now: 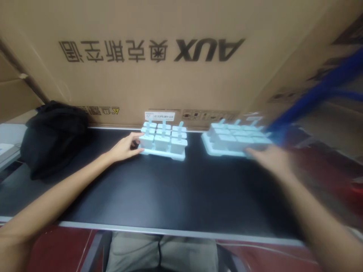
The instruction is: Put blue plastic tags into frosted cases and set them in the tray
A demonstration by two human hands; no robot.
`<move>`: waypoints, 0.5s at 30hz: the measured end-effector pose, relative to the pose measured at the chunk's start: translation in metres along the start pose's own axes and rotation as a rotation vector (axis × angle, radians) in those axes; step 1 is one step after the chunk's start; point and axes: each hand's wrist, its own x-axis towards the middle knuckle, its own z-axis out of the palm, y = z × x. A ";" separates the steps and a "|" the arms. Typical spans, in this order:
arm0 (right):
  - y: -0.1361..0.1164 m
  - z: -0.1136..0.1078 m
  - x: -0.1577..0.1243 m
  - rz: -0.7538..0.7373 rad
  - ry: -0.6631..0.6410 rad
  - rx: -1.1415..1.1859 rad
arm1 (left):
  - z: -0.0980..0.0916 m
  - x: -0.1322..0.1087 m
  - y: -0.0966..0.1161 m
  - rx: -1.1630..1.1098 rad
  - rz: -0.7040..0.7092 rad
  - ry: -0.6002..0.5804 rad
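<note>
Two pale blue ice-pop mould trays stand at the back of a black table (170, 196). The left tray (166, 141) carries several moulds with sticks. My left hand (126, 147) grips its left edge, thumb on top, fingers curled at the side. The right tray (236, 138) is blurred by motion. My right hand (272, 158) lies at its front right corner, touching it; its fingers are smeared and I cannot make out their grip.
A big cardboard box (181, 56) printed AUX forms a wall behind the trays. A black bag (53, 138) sits at the table's left end. Blurred blue straps (317, 94) hang at the right. The table's front edge runs above my lap.
</note>
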 end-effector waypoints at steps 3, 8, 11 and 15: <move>0.000 -0.020 -0.030 0.141 -0.057 -0.015 | 0.012 0.015 0.002 -0.025 0.016 0.029; -0.003 -0.045 -0.078 0.361 -0.179 0.012 | 0.050 0.057 0.026 -0.032 0.097 0.014; -0.010 -0.053 -0.094 0.382 -0.178 0.002 | 0.081 0.089 0.052 -0.071 0.194 -0.045; -0.014 -0.052 -0.098 0.297 -0.148 -0.014 | 0.123 0.129 0.091 -0.143 0.291 -0.125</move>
